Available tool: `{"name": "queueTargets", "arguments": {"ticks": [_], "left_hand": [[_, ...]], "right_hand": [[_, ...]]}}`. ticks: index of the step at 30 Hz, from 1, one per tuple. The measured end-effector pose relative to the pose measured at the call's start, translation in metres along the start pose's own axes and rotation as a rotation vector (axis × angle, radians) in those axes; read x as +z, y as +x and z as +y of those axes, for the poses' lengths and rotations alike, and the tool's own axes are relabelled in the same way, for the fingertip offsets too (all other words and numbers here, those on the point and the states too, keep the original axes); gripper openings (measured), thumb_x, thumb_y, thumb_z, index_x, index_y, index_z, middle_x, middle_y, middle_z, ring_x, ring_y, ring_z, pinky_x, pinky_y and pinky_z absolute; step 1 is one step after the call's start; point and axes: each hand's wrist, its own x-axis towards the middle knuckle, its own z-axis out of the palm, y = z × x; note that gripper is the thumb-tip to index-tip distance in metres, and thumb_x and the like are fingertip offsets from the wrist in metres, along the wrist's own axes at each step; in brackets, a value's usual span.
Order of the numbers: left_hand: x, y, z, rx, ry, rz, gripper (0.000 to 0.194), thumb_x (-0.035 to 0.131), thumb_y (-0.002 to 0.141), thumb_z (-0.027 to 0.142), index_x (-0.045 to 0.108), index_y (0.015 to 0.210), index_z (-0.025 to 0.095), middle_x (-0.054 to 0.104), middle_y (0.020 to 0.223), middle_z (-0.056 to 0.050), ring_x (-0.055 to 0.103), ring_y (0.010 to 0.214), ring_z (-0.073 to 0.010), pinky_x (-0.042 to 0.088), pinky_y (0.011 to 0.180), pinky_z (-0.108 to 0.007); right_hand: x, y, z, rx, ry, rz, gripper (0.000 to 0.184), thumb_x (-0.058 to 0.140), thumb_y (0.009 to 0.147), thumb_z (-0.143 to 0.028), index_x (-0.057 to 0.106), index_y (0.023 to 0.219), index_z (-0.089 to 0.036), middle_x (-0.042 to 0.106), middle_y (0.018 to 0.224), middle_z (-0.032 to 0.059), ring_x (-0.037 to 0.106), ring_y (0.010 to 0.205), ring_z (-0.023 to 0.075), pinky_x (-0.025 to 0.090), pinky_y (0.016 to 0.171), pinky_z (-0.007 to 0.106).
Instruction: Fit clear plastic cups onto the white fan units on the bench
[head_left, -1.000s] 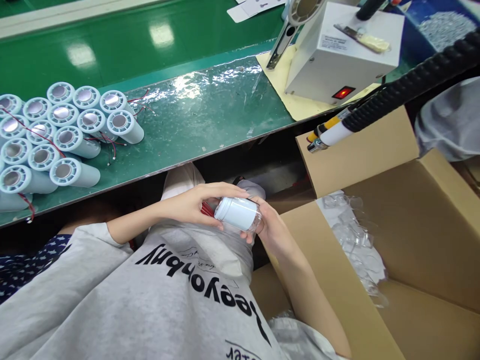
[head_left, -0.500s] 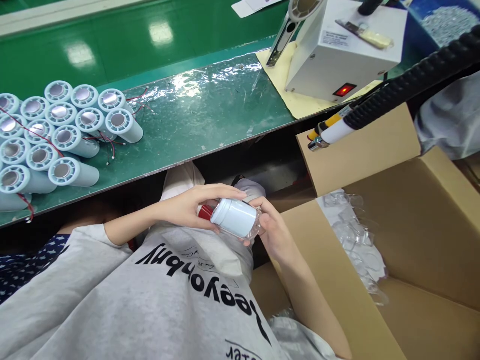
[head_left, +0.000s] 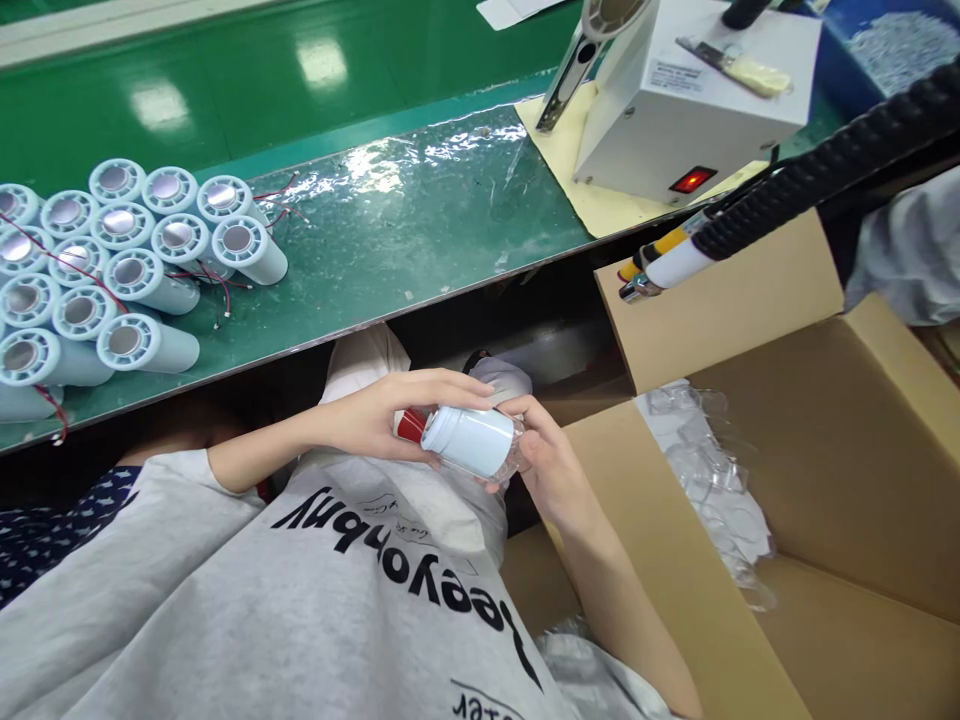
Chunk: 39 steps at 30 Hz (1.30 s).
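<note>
A light-blue cylinder [head_left: 476,441] lies nearly level between my two hands, over my lap. Clear plastic shows around its right end and underside. My left hand [head_left: 401,410] curves round the left end, with fingers above and thumb below. Beside that palm a red and white piece [head_left: 410,424] shows, partly hidden by the hand; whether it is joined to the cylinder I cannot tell. My right hand [head_left: 553,460] is closed on the clear plastic at the right end, its thumb and fingertips pressing there.
Several similar light-blue cylinders [head_left: 150,343] with red and black wires stand on the green bench [head_left: 390,240], left. A white machine [head_left: 697,110] with a lit red switch is at the right. A black hose [head_left: 817,160] crosses above a cardboard box [head_left: 840,450] holding clear plastic pieces [head_left: 709,480].
The light-blue cylinder has turned or shifted very slightly between my hands. Both hands keep almost the same place and grip.
</note>
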Motion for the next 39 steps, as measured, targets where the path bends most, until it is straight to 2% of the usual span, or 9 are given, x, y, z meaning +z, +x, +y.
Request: {"name": "queueTargets", "arguments": {"ticks": [4,7,11,14,17,20,24,32,39], "left_hand": [[0.001,0.005,-0.003,0.011,0.020,0.024,0.072,0.081,0.083,0.018,0.055,0.149,0.033,0.062,0.149,-0.012,0.058,0.140,-0.0264,0.048,0.116,-0.041],[-0.004,0.024,-0.022,-0.070,-0.055,-0.012,0.077,0.085,0.079,0.021,0.055,0.150,0.030,0.059,0.153,-0.013,0.055,0.142,-0.0280,0.045,0.119,-0.043],[-0.015,0.082,-0.074,-0.254,-0.284,-0.142,0.091,0.090,0.072,0.025,0.050,0.153,0.023,0.052,0.157,-0.017,0.053,0.145,-0.0307,0.042,0.120,-0.046],[-0.023,0.139,-0.109,-0.331,-0.333,-0.245,0.097,0.093,0.064,0.029,0.051,0.151,0.014,0.055,0.154,-0.021,0.052,0.144,-0.0341,0.038,0.121,-0.050],[-0.029,0.183,-0.125,-0.352,-0.256,-0.327,0.094,0.094,0.060,0.027,0.057,0.144,0.012,0.058,0.150,-0.021,0.054,0.141,-0.0344,0.038,0.120,-0.049],[-0.036,0.205,-0.127,-0.336,-0.197,-0.409,0.084,0.093,0.061,0.025,0.062,0.138,0.014,0.063,0.145,-0.017,0.060,0.134,-0.0313,0.041,0.117,-0.046],[-0.042,0.212,-0.117,-0.321,-0.192,-0.464,0.077,0.092,0.064,0.025,0.064,0.134,0.015,0.065,0.142,-0.015,0.062,0.130,-0.0284,0.044,0.114,-0.041],[-0.049,0.210,-0.092,-0.345,-0.129,-0.436,0.071,0.091,0.064,0.016,0.066,0.130,0.015,0.063,0.145,-0.016,0.058,0.136,-0.0303,0.043,0.116,-0.043],[-0.039,0.184,-0.079,-0.324,-0.210,-0.334,0.072,0.092,0.062,0.011,0.066,0.128,0.017,0.062,0.146,-0.019,0.062,0.133,-0.0294,0.046,0.115,-0.047]], "right_hand": [[-0.006,0.005,0.008,-0.001,0.018,0.054,0.044,0.075,0.082,-0.064,0.061,0.098,-0.025,0.064,0.076,-0.0036,0.065,0.057,0.0142,0.056,0.043,0.024],[-0.018,0.022,0.020,-0.022,0.089,0.133,0.044,0.075,0.079,-0.061,0.060,0.097,-0.024,0.065,0.077,-0.0034,0.063,0.052,0.0141,0.054,0.042,0.025],[-0.047,0.060,0.034,-0.099,0.295,0.364,0.043,0.074,0.072,-0.057,0.055,0.091,-0.024,0.069,0.071,-0.0030,0.064,0.049,0.0154,0.051,0.041,0.025],[-0.072,0.086,0.036,-0.194,0.355,0.480,0.037,0.064,0.078,-0.057,0.049,0.090,-0.026,0.071,0.071,-0.0035,0.064,0.049,0.0138,0.050,0.043,0.023],[-0.089,0.103,0.035,-0.259,0.428,0.531,0.034,0.059,0.081,-0.056,0.047,0.089,-0.026,0.071,0.070,-0.0042,0.063,0.049,0.0124,0.048,0.044,0.022],[-0.097,0.114,0.034,-0.285,0.499,0.521,0.035,0.059,0.083,-0.057,0.049,0.089,-0.025,0.072,0.069,-0.0026,0.063,0.050,0.0131,0.047,0.044,0.022],[-0.099,0.121,0.035,-0.294,0.558,0.474,0.035,0.059,0.084,-0.058,0.051,0.091,-0.025,0.072,0.069,-0.0010,0.063,0.050,0.0146,0.045,0.042,0.023],[-0.094,0.123,0.032,-0.307,0.558,0.405,0.036,0.055,0.089,-0.058,0.053,0.093,-0.023,0.072,0.071,0.0004,0.065,0.053,0.0153,0.049,0.044,0.024],[-0.088,0.096,0.026,-0.330,0.442,0.362,0.047,0.072,0.080,-0.064,0.052,0.091,-0.024,0.072,0.071,-0.0020,0.069,0.052,0.0160,0.053,0.045,0.024]]}}
